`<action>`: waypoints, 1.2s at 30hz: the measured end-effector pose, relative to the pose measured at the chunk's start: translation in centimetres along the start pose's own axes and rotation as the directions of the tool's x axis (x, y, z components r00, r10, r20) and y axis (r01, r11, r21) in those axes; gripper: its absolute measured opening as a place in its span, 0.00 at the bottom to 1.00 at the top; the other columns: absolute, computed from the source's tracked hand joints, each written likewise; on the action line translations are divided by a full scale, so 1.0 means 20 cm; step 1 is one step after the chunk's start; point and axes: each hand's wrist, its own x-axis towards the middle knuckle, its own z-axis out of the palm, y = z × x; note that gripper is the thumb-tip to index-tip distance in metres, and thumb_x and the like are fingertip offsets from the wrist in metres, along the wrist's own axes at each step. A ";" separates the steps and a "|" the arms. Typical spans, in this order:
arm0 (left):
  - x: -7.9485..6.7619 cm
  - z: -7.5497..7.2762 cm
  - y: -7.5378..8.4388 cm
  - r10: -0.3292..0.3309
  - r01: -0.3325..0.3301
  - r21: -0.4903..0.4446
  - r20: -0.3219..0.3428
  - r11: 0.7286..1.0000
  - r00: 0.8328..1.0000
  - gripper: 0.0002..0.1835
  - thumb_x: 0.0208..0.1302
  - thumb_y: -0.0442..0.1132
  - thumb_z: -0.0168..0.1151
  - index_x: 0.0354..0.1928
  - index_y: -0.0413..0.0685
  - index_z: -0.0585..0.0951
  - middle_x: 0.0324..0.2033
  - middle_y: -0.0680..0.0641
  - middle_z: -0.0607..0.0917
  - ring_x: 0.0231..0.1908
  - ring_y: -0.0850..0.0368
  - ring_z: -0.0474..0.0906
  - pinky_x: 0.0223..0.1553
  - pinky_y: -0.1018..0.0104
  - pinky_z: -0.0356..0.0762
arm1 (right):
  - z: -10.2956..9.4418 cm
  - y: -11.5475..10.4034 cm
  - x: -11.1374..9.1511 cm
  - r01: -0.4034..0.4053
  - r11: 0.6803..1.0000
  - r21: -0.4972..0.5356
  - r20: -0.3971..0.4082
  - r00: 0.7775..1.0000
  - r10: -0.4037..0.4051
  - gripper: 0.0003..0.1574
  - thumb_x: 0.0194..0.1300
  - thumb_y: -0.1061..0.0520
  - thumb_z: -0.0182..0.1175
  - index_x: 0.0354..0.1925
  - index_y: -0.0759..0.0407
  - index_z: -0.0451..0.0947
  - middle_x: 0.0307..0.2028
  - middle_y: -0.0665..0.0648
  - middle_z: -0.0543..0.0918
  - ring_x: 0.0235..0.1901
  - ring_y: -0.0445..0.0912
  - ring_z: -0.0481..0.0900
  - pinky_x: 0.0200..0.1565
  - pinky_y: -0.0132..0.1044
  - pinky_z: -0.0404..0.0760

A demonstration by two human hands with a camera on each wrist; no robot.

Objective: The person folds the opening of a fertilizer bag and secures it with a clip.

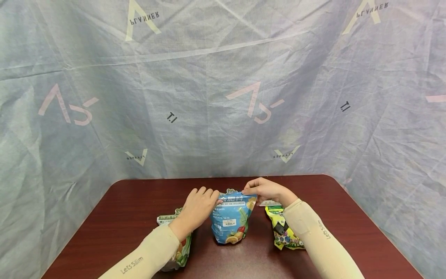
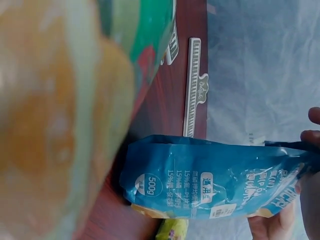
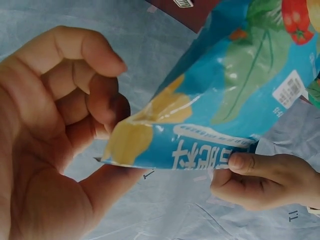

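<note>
A blue fertilizer bag (image 1: 230, 223) with fruit and vegetable pictures stands upright on the table, its top edge between both hands. My left hand (image 1: 200, 203) pinches the top edge at the left; in the right wrist view its thumb lies on the printed side. My right hand (image 1: 268, 190) holds the top right corner between thumb and curled fingers. A ridged white-and-green clip (image 2: 192, 90) lies on the table behind the bag in the left wrist view. Whether the bag's mouth is open cannot be made out.
Left of the blue bag stands a green-and-white bag (image 1: 184, 250), partly behind my left forearm. A yellow bag (image 1: 287, 238) with a black patch lies at the right, beside a white ridged clip (image 1: 270, 203). The dark red table (image 1: 125, 217) meets a grey printed curtain (image 1: 209, 155).
</note>
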 end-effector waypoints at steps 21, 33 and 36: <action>0.00 0.02 -0.02 0.035 -0.035 -0.047 -0.015 0.998 0.999 0.15 0.66 0.51 0.44 0.30 0.49 0.73 0.23 0.53 0.79 0.23 0.54 0.68 0.21 0.65 0.57 | 0.01 0.02 0.00 -0.048 0.999 -0.024 -0.011 0.999 0.048 0.18 0.62 0.46 0.58 0.29 0.60 0.74 0.29 0.54 0.69 0.16 0.45 0.72 0.25 0.38 0.76; -0.01 0.03 -0.02 0.046 -0.047 -0.045 -0.014 0.998 0.999 0.13 0.65 0.50 0.49 0.31 0.50 0.74 0.23 0.53 0.79 0.22 0.55 0.67 0.22 0.66 0.56 | 0.01 0.00 -0.03 -0.005 0.995 -0.102 -0.108 0.994 -0.006 0.18 0.64 0.48 0.57 0.33 0.63 0.74 0.24 0.55 0.70 0.18 0.54 0.74 0.25 0.42 0.77; -0.01 0.02 -0.02 0.047 -0.047 -0.036 0.003 0.998 0.999 0.11 0.62 0.50 0.53 0.31 0.50 0.74 0.23 0.53 0.79 0.22 0.56 0.67 0.22 0.65 0.57 | 0.02 -0.01 -0.04 0.022 0.990 -0.137 -0.143 0.989 -0.042 0.17 0.64 0.48 0.57 0.32 0.63 0.73 0.23 0.56 0.69 0.17 0.52 0.73 0.24 0.44 0.77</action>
